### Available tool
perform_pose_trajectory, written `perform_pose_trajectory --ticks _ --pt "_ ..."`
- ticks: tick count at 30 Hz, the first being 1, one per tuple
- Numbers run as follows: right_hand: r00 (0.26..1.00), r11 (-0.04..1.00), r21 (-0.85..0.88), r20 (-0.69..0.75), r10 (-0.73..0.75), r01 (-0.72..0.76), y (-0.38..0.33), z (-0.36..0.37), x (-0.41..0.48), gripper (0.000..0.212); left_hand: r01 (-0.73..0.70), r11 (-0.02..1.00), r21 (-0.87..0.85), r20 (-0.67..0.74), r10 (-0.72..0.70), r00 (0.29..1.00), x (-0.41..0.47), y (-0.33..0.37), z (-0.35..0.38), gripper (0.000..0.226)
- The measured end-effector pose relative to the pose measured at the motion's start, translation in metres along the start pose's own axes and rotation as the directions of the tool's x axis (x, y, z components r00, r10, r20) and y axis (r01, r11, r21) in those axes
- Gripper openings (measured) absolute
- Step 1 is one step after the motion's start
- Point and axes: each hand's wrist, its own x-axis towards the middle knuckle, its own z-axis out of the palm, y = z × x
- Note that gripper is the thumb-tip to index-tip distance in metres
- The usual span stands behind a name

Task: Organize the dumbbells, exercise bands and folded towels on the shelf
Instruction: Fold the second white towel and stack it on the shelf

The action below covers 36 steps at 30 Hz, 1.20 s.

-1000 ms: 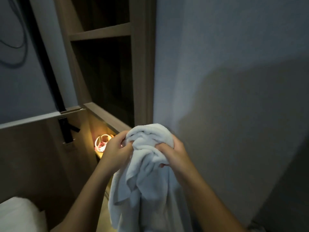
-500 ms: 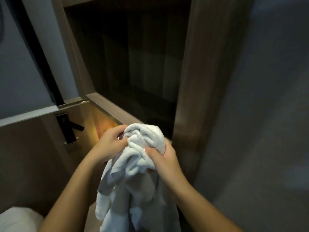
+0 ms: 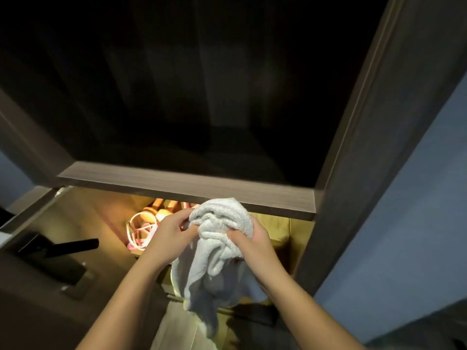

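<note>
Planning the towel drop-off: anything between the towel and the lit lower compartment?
Nothing visible between them. Left hand and right hand grip the towel at the opening, its top overlapping the front edge of the shelf board. Coiled pink bands lie in the left side of the lit compartment; the part behind the towel is hidden.

White looped-pile towel (image 3: 222, 223); pink and white exercise bands (image 3: 141, 231) in amber light; grey-brown wood-grain shelf board (image 3: 187, 183); black door handle (image 3: 73, 245); plain blue-grey wall (image 3: 417, 223).
</note>
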Motion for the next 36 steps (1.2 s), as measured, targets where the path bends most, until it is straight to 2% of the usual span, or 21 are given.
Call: perform_pose_trajectory --ticks 4,8,13,17,21,23,26,29,32,36 --pt "0.999 0.999 -0.025 -0.025 -0.035 0.035 0.032 0.01 -0.002 0.043 -0.024 1.0 0.006 -0.04 0.024 0.999 -0.006 -0.035 0.01 0.025" --pt "0.995 0.984 -0.148 -0.015 -0.1 0.097 0.083 0.018 -0.011 0.029 -0.055 0.998 -0.031 -0.095 0.051 0.994 -0.022 -0.083 0.035 0.023" --pt "0.97 0.957 -0.201 -0.081 -0.229 0.209 0.141 0.035 -0.049 0.022 -0.218 0.974 -0.066 -0.16 0.206 0.965 -0.065 -0.134 0.062 0.023" --pt "0.92 0.918 -0.217 -0.143 -0.366 0.331 0.166 0.062 -0.098 0.025 -0.348 0.929 -0.124 -0.226 0.315 0.922 -0.108 -0.159 0.061 0.009" --pt "0.87 0.875 -0.258 -0.175 -0.46 0.411 0.138 0.087 -0.144 0.024 -0.418 0.894 -0.161 -0.285 0.364 0.887 -0.147 -0.131 0.035 0.016" --pt "0.845 0.851 -0.267 -0.179 -0.504 0.451 0.108 0.098 -0.167 0.025 -0.48 0.86 -0.175 -0.305 0.416 0.857 -0.163 -0.105 0.013 0.01" --pt "0.806 0.811 -0.257 -0.156 -0.571 0.525 0.06 0.115 -0.205 0.022 -0.611 0.77 -0.185 -0.371 0.521 0.769 -0.185 -0.065 -0.02 0.005" --pt "0.787 0.789 -0.222 -0.118 -0.605 0.573 0.026 0.128 -0.245 0.022 -0.699 0.674 -0.241 -0.424 0.575 0.7 -0.217 -0.031 -0.046 0.01" --pt "0.817 0.82 -0.191 -0.116 -0.565 0.539 0.015 0.135 -0.276 0.03 -0.667 0.668 -0.331 -0.371 0.558 0.742 -0.244 -0.019 -0.056 0.011" --pt "0.905 0.895 -0.254 -0.122 -0.407 0.368 0.047 0.125 -0.28 0.021 -0.511 0.757 -0.408 -0.186 0.479 0.858 -0.258 -0.047 -0.038 0.026"
